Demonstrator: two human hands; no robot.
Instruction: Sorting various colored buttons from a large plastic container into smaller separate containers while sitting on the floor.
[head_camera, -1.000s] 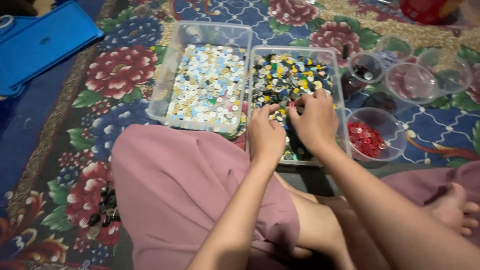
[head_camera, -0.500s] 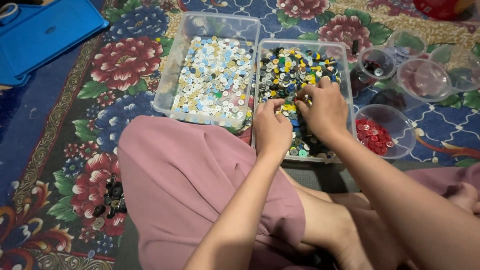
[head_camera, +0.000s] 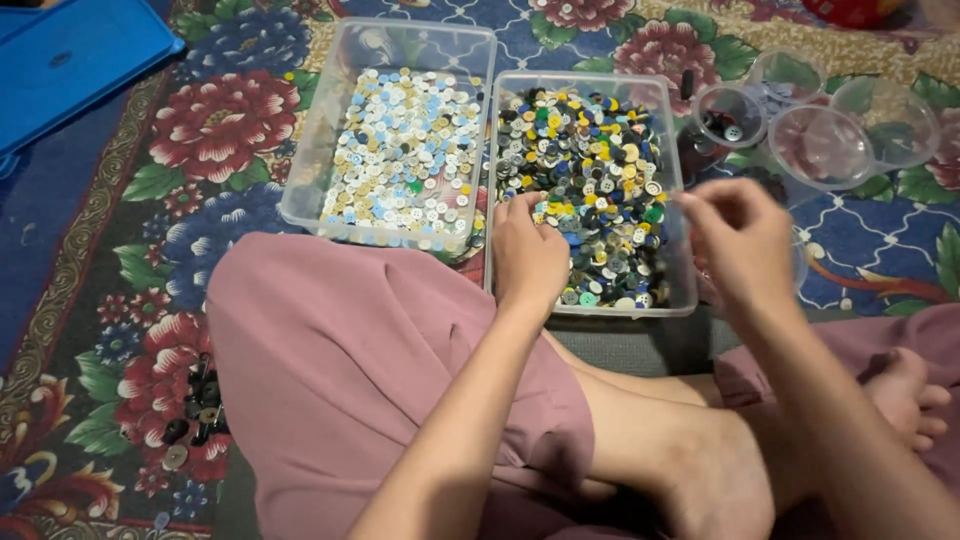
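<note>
head view is showing the left hand (head_camera: 528, 255) resting curled on the dark buttons (head_camera: 590, 170) in the right tray (head_camera: 683, 215); the right hand (head_camera: 740, 240) is lifting, fingertips pinched, contents unclear; picking singly suits best.

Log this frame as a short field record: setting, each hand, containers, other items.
setting: person seated on a floral carpet, legs in pink cloth
left hand: fingers down in the mixed dark buttons of the right-side tub
right hand: raised beside that tub's outer wall, fingertips pinched; contents too small to tell
left-side tub: pale buttons
small clear cups: beyond the right hand
blue lid: far corner
</note>
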